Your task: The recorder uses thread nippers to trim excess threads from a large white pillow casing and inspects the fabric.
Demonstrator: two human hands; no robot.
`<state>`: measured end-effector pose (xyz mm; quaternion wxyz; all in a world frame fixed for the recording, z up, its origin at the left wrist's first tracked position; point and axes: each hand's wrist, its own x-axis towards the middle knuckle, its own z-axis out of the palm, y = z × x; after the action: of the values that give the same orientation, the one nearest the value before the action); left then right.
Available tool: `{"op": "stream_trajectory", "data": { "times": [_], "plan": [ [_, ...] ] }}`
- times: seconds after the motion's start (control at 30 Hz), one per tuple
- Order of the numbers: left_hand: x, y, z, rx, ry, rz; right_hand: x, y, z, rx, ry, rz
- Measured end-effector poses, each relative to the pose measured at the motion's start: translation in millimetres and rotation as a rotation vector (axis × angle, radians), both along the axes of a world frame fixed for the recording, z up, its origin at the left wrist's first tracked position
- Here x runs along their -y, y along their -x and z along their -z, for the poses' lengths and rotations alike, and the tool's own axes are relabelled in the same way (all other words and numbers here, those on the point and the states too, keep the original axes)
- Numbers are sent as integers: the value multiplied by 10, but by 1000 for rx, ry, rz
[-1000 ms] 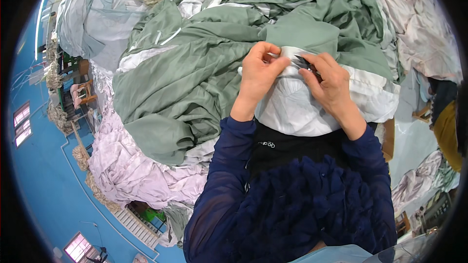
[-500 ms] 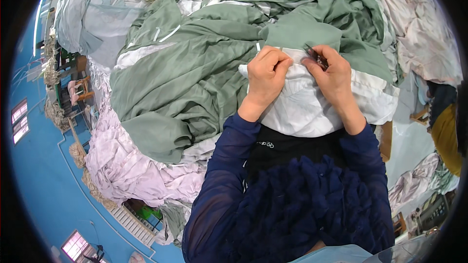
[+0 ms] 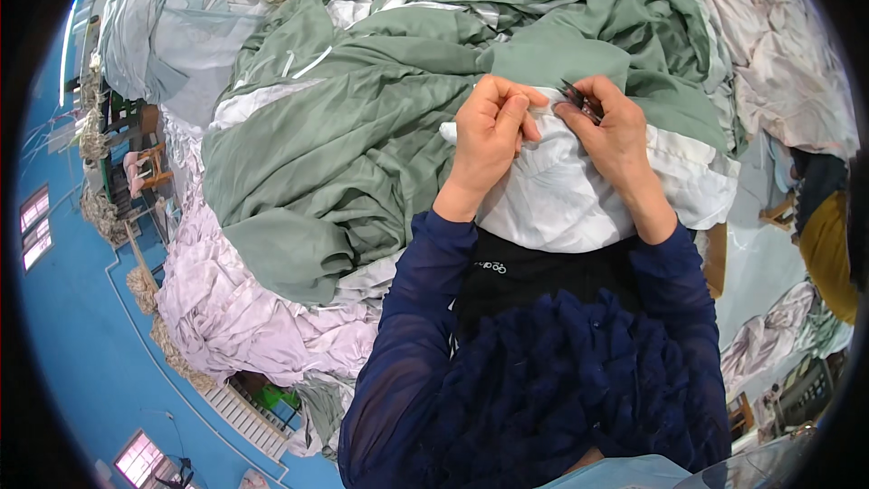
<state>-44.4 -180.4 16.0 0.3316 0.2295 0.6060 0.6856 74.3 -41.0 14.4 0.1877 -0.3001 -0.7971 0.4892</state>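
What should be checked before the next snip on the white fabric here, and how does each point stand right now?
1. Left hand pinches the white fabric at its edge: ok.
2. Right hand holds the small dark snips at the same edge: ok.
3. Both hands meet closely over one spot of the seam: ok.
4. Left fingertips out of the blades' way: cannot tell, the tips lie very near the snips.
5. A loose thread between the blades: cannot tell, too small to see.
6. Green fabric kept off the working spot: not ok, a fold of it lies right behind the hands.
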Motion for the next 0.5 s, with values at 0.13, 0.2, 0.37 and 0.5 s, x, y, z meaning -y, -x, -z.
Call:
{"op": "stream_trajectory", "data": {
  "times": [0.13, 0.2, 0.37, 0.5],
  "plan": [
    [-43, -21, 14, -51, 142, -6, 14, 8, 15, -11, -21, 8],
    [-31, -17, 10, -170, 227, 1, 29, 12, 9, -1, -54, -1],
    [170, 93, -47, -798, 370, 104, 17, -20, 25, -11, -60, -2],
    [473, 242, -11, -730, 478, 104, 16, -15, 16, -26, -71, -6]
  ]
}}
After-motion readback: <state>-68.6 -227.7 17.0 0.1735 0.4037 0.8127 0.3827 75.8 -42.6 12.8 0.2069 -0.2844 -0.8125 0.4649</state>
